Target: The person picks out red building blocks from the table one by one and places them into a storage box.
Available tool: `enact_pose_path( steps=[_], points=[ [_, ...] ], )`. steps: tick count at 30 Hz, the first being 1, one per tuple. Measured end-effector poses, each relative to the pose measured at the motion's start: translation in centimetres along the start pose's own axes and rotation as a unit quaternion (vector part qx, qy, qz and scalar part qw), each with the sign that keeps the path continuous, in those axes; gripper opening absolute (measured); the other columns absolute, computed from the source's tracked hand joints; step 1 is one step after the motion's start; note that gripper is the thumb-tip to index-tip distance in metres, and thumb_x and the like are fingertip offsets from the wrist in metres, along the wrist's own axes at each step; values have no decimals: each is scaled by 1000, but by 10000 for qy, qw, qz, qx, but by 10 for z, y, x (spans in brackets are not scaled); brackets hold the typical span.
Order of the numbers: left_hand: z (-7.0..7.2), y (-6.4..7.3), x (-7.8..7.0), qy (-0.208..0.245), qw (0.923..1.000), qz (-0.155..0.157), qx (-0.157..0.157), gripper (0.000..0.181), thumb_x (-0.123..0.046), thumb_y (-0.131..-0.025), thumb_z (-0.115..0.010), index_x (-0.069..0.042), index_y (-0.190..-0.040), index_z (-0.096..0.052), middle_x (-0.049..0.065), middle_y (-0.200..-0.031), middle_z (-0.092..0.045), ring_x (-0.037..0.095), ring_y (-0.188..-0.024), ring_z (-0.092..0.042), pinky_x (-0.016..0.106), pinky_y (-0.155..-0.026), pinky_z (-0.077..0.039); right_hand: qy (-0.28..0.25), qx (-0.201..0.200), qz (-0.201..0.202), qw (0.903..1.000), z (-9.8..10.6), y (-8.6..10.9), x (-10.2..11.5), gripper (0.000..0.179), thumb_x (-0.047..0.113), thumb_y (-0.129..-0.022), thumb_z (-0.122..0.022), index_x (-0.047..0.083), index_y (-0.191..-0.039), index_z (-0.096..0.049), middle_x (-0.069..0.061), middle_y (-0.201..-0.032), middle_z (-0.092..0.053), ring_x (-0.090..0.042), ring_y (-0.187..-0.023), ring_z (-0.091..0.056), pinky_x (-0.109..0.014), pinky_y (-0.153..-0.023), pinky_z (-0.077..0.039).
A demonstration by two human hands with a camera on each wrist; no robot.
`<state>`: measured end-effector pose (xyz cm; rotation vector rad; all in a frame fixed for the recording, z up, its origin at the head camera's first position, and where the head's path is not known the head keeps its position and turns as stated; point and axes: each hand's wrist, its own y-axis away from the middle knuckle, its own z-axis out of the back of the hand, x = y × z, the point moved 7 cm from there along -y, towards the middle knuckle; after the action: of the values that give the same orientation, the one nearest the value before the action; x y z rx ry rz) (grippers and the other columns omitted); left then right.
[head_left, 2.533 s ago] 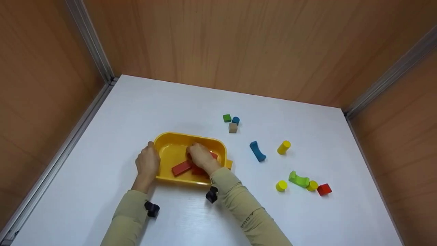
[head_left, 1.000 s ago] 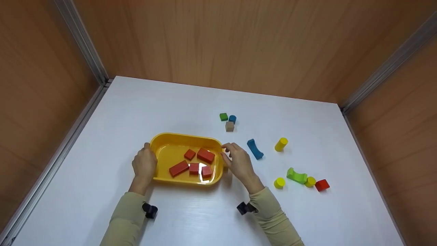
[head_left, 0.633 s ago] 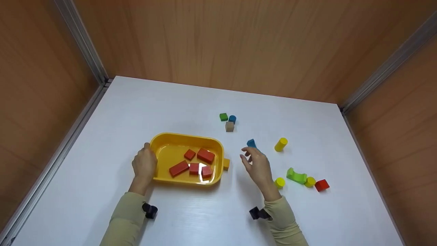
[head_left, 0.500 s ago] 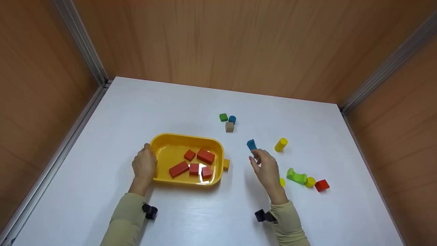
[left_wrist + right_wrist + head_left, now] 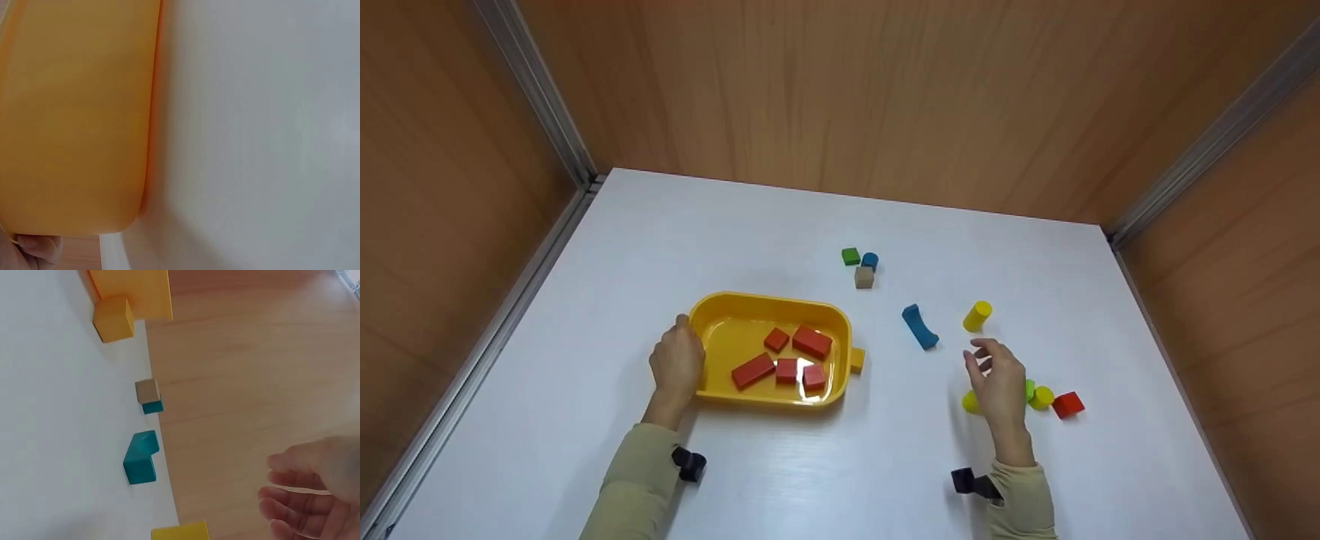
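My left hand (image 5: 678, 360) grips the left end of a yellow plastic tray (image 5: 769, 301); its curled fingers (image 5: 42, 247) show at the tray's end in the left wrist view. Several red blocks (image 5: 753, 370) lie inside the tray. My right hand (image 5: 1001, 386) is above the table at the right, holding nothing, fingers loosely bent and thumb apart. It partly covers a light green arch block (image 5: 1030, 390) and a short yellow cylinder (image 5: 969, 403). Just beyond its fingertips stands a taller yellow cylinder (image 5: 977, 316). A blue arch block (image 5: 920, 328) lies to its left.
A yellow-orange block (image 5: 858, 361) sits against the tray's right end. Farther back are a green cube (image 5: 850, 256), a blue cylinder (image 5: 870, 260) and a tan cube (image 5: 864, 278). Another yellow cylinder (image 5: 1042, 397) and a red cube (image 5: 1068, 405) lie right of my right hand. Wooden panels enclose the table.
My right hand has come out of the tray, passed its right end and the blue arch block, and moved right over the table. My left hand has stayed on the tray.
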<state>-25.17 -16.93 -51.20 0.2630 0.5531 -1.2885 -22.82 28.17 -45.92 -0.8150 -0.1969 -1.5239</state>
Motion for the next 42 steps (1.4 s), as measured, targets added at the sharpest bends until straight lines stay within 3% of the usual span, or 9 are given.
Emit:
enact_pose_path(
  steps=[7,9,11,18,22,31,42],
  points=[
    [-1,-1,1,-44,9999,106,126,22,-2,-89,-41,9,-108,-45,23,-84,-57,33,-67,-59,43,-57,-48,-78,-185,-447,9988,12,0,-43,25,15,-80,-65,1,-101,-61,-15,-87,-58,-26,-69,-54,-37,-59,-49],
    [-1,-1,1,-42,9998,113,150,23,-3,-90,-41,10,-109,-44,23,-85,-57,33,-68,-59,44,-58,-48,73,-220,-482,9986,10,-1,-66,29,23,-81,-64,3,-102,-61,-13,-88,-57,-21,-69,-52,-34,-54,-47],
    [-1,-1,1,-36,9998,103,137,24,-3,-90,-41,10,-110,-44,24,-85,-57,32,-68,-59,44,-58,-48,239,-123,-686,9973,20,1,-63,28,18,-82,-63,0,-103,-59,-16,-91,-56,-25,-74,-53,-38,-63,-47],
    [3,1,-2,-49,9998,-68,-186,20,-1,-89,-40,9,-104,-47,23,-78,-57,37,-65,-59,45,-50,-46,284,-508,-468,9972,47,8,-66,25,1,-76,-64,-7,-100,-59,-23,-92,-56,-36,-80,-54,-43,-67,-43],
    [3,1,-2,-67,9997,-80,-201,19,-1,-89,-41,9,-104,-47,23,-77,-57,36,-64,-59,44,-49,-46,321,-483,-733,9956,54,11,-78,27,-2,-76,-63,-8,-101,-57,-26,-96,-54,-38,-84,-52,-45,-69,-42],
    [1,-1,0,-147,9999,62,-31,22,-2,-89,-42,9,-108,-46,23,-81,-57,33,-66,-59,43,-54,-47,462,293,-1731,9834,59,16,-115,44,0,-76,-64,-10,-115,-46,-32,-110,-42,-45,-95,-44,-52,-83,-40],
    [0,0,0,-132,9999,79,2,22,-2,-89,-42,9,-107,-46,22,-82,-58,33,-67,-59,43,-55,-47,401,1339,-2386,9610,51,22,-151,65,3,-76,-65,-10,-129,-29,-36,-124,-26,-48,-109,-31,-53,-91,-31]
  ],
)
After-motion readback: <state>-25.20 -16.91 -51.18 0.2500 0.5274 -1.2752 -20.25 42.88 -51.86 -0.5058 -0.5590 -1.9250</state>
